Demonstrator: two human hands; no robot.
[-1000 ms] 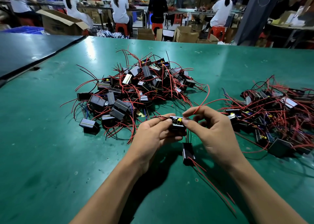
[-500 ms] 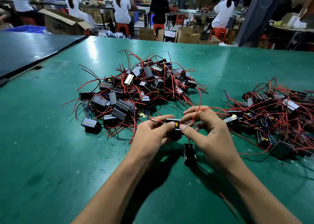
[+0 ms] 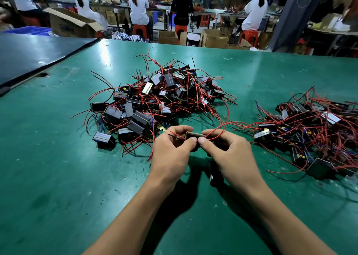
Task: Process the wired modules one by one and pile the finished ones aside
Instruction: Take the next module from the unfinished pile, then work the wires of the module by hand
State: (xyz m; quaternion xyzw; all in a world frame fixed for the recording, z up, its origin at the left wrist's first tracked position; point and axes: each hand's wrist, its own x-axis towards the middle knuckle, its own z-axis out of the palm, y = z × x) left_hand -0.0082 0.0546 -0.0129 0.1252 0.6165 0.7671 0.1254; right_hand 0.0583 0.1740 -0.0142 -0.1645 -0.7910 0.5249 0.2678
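two piles of wired modules lie on the green surface [image 3: 58, 177], a big pile [image 3: 160, 100] in front of me and a messy pile [image 3: 310, 125] on my right. one small module [image 3: 194, 135] is held between my hands, near the big pile. its long red wire [image 3: 227, 111] loops back toward that pile, so if i pull, it could snag and drag others along. a hard tug could also bend the wire. my left hand [image 3: 170, 148] has its fingers [image 3: 180, 129] curled, pinching the left end of the module. my right hand [image 3: 228, 152] is curled too, pinching the right end and the red wire.
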